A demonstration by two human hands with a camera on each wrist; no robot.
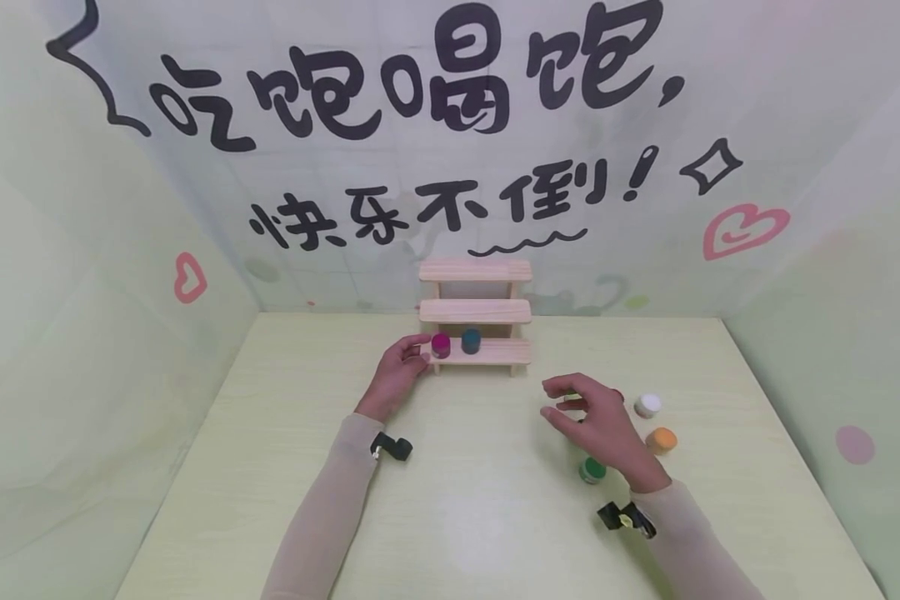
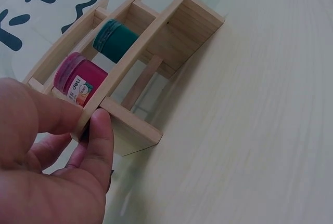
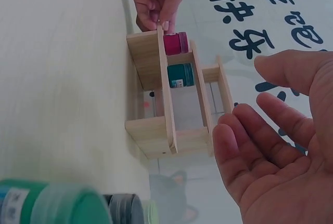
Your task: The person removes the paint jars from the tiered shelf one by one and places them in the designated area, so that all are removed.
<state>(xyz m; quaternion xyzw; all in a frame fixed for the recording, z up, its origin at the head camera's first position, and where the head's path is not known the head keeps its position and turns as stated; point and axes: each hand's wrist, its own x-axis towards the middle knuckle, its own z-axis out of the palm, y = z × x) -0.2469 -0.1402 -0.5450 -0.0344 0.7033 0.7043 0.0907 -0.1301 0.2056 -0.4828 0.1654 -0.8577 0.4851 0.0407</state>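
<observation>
My left hand pinches the left end of the lowest step of a small wooden three-step rack. On that step stand a magenta paint jar, close to my fingers, and a teal jar just to its right. My right hand hovers over the table right of the rack, fingers loosely bent, with nothing in it. Below and beside it are a green jar, an orange jar and a white jar. A dark jar and a pale green jar are mostly hidden in the head view.
The rack stands near the back edge of the pale wood-grain table. Behind it hangs a light cloth backdrop with black lettering, and cloth walls rise at both sides. Each wrist wears a small black camera mount.
</observation>
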